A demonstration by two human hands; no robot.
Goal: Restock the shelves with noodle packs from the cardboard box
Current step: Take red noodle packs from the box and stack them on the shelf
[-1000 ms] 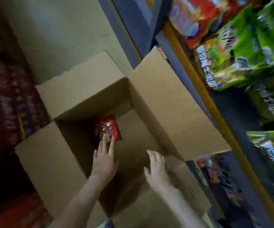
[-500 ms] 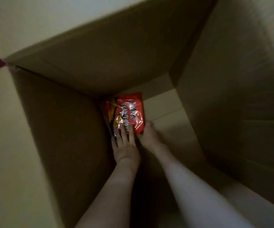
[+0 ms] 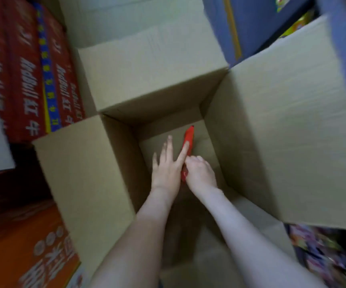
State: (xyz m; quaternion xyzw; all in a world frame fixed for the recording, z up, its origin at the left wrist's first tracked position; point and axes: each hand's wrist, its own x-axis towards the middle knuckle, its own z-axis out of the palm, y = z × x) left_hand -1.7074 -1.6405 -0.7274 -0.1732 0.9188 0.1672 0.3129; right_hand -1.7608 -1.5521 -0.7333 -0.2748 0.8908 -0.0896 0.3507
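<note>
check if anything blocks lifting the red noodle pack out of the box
Nothing visible does. The right hand grips the red noodle pack, the left hand lays straight fingers against it, and the flaps of the cardboard box fold outward, leaving its mouth open.

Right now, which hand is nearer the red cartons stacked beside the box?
Left. The left hand lies in the box toward the red cartons; the right hand, gripping the noodle pack, is farther over.
</note>
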